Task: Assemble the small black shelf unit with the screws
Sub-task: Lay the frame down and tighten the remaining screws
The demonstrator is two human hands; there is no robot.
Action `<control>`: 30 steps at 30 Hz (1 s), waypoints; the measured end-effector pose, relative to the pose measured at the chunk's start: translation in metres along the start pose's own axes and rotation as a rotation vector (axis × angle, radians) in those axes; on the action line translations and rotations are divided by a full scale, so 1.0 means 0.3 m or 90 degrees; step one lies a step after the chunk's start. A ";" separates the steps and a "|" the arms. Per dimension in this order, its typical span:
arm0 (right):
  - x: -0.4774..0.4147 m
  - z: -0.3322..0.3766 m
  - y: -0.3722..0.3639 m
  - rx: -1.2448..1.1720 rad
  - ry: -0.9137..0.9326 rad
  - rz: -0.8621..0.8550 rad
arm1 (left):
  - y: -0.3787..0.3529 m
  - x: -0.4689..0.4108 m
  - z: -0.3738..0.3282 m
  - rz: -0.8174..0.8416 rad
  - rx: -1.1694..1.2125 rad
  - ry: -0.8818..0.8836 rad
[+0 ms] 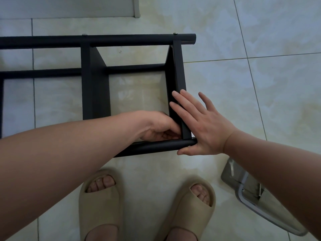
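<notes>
Pale tiled floor point(243, 84), black shelf unit point(94, 84) on its side at my feet.
My right hand point(203, 126) presses flat, fingers straight, on the end panel point(178, 75) and near tube point(156, 147); my left hand point(156, 127) curls inside that corner, its hold hidden. I should brace the joint square while fastening.

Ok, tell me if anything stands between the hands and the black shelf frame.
Nothing visible does. The right hand lies flat against the end panel and touches the near tube. The left hand, curled, is at the inside corner where those two meet. What it holds is hidden.
</notes>
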State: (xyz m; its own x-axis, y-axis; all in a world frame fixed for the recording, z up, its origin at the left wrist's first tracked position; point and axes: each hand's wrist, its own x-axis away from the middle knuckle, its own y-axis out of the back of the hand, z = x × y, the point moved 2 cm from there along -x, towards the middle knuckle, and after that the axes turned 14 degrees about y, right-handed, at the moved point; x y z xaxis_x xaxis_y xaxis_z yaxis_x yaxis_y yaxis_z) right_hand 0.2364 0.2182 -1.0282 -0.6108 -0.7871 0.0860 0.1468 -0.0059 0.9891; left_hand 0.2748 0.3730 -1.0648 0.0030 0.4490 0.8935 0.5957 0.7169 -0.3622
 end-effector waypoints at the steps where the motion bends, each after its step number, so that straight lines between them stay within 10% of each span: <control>1: 0.000 0.000 0.000 0.001 0.000 -0.001 | -0.001 0.000 0.000 -0.002 0.002 -0.002; 30: 0.000 0.001 0.002 0.002 -0.003 0.003 | -0.004 -0.015 0.045 0.052 0.007 -0.092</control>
State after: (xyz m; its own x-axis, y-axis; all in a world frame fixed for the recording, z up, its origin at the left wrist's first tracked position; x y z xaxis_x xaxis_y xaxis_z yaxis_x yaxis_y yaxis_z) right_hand 0.2362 0.2184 -1.0275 -0.6136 -0.7843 0.0918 0.1481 -0.0001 0.9890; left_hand 0.2633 0.3773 -1.0718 -0.0648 0.5767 0.8144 0.5898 0.6804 -0.4349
